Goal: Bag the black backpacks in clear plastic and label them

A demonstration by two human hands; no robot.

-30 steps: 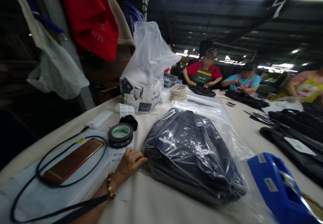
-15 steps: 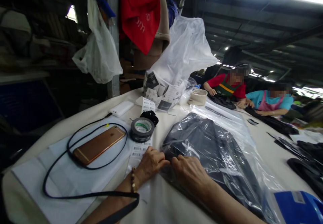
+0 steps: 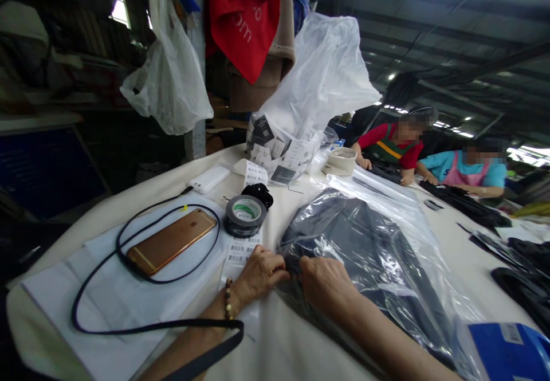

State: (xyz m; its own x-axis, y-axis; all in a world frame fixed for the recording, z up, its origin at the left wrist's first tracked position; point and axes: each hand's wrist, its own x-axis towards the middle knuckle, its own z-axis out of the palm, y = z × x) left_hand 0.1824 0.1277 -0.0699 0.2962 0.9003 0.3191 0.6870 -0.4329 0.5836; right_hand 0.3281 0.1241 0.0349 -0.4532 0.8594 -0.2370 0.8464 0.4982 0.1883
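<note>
A dark garment in a clear plastic bag (image 3: 356, 243) lies flat on the table. At the bag's near left edge my left hand (image 3: 261, 273), with a beaded bracelet on its wrist, pinches the plastic between curled fingers and thumb. Close beside it my right hand (image 3: 326, 281) is closed on the same edge, its fingers partly hidden behind the knuckles. A strip of barcode labels (image 3: 235, 254) runs beside my left hand, and a roll of tape (image 3: 244, 215) rests on the strip.
A phone (image 3: 174, 242) and a black cord (image 3: 129, 332) lie on white sheets at left. A white power bank (image 3: 209, 179) is behind them. A plastic bag of tags (image 3: 318, 77) stands at the back. At right are a blue object (image 3: 501, 349) and two people.
The whole view has shifted slightly. My right hand has moved a little to the right along the bag's edge, while my left hand keeps its grip.
</note>
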